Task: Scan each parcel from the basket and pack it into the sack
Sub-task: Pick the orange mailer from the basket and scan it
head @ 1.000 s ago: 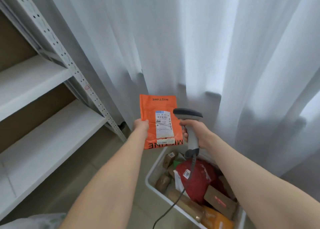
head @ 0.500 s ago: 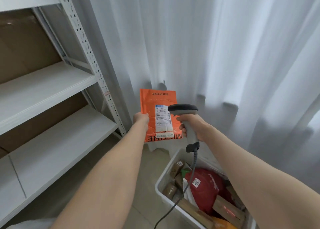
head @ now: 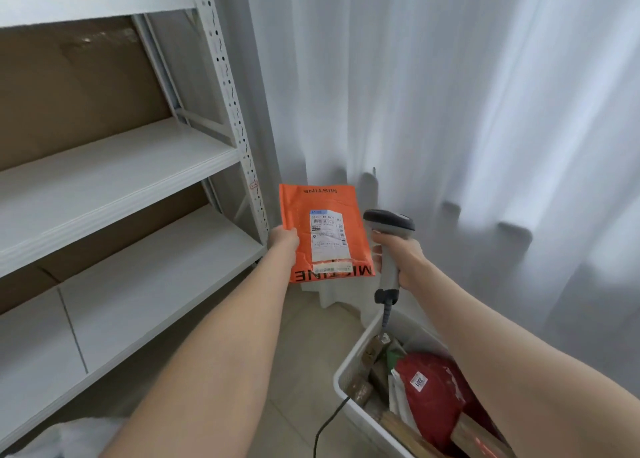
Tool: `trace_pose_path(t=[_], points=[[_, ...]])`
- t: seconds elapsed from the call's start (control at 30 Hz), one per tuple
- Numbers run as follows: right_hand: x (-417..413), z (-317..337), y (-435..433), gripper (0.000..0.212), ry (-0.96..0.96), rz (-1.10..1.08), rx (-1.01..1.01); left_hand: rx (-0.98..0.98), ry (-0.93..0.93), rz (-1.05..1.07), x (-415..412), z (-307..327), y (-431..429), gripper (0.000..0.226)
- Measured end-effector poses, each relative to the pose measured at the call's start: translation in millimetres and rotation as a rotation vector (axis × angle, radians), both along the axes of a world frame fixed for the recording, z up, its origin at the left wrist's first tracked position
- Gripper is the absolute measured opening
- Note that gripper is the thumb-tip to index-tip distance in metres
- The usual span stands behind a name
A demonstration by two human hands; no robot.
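Orange MISTINE mailer (head: 332,201) stands upright before the white curtain (head: 450,111), its shipping label (head: 327,239) facing the camera, with the left hand (head: 284,241) gripping its left edge. The right hand (head: 398,257) is wrapped round the handle of a grey barcode scanner (head: 389,220) just right of the mailer, above the white basket (head: 360,345) holding a red parcel (head: 436,398) and others.

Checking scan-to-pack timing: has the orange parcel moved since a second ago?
Yes. The orange parcel, gripped by the left hand, has shifted left: away from the far rim of the white basket and closer to the shelf upright.
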State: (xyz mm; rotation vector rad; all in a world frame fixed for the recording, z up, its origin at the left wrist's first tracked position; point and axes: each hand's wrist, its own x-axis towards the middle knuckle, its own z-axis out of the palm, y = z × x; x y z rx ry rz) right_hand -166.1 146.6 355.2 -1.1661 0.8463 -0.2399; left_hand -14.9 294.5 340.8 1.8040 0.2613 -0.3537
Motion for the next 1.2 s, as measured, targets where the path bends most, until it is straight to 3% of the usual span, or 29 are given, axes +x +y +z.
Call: trace_pose_path(t=[0.13,0.37,0.63,1.0,1.2], points=[[6.3,-12.6,24.0,0.016,0.029,-0.059,-0.006,-0.019,-0.001,-0.021,7.0,-6.5,34.3,0.03],[6.7,-12.5,83.0,0.015,-0.081,-0.002,0.07,-0.073,0.007,-0.045,-9.2,-6.1,90.7,0.033],[-15.7,-23.9,167.0,0.023,0.127,0.12,-0.139,-0.232,0.099,-0.071,-80.4,4.5,210.2,0.035],[-41.8,-38.9,324.1,0.024,0.171,0.377,-0.247,-0.086,0.17,0.146,-176.5,-14.1,388.7,0.032],[-43.2,-45.4,415.2,0.021,0.119,0.473,-0.084,0.03,0.137,0.3,-192.6,-28.1,480.9,0.032]])
